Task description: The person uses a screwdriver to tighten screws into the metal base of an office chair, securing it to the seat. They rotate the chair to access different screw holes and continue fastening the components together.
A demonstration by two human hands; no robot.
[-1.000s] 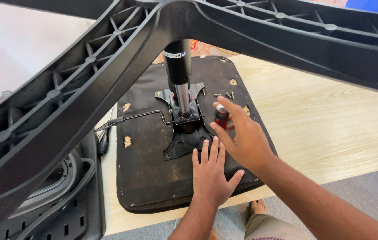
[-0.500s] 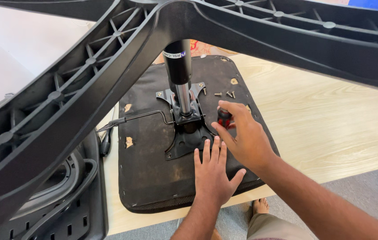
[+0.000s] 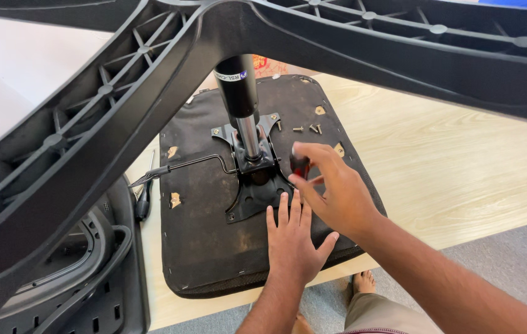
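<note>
- Your left hand [image 3: 292, 242] lay flat, palm down, on the underside of the black seat pad [image 3: 201, 247], its fingers [image 3: 284, 210] spread and released, gripping nothing.
- The fingertips of that hand reached the lower edge of the black metal mounting plate [image 3: 252, 195] fixed to the middle of the pad.
- Your right hand [image 3: 336, 188] hovered just beside and above the left, its fingers [image 3: 310, 151] clenched around a short screwdriver handle [image 3: 300, 164], dark with a touch of red.
- That handle stood close to the right side of the plate, near the foot of the gas lift column [image 3: 243, 111]; you could not see its tip.
- The column rose upright from the plate to the black five-arm chair base [image 3: 108, 117], which filled the top and left of the view.
- A thin bent lever [image 3: 196, 162] ran left from the plate, ending in a dark grip.
- A few loose screws [image 3: 308, 128] lay on the pad just above your right hand.
- The pad lay on a light wooden table [image 3: 461, 167].
- Another screwdriver [image 3: 144, 198] lay on the table just beside the pad's left edge.
- A black plastic chair back [image 3: 84, 278] sat at lower left.
</note>
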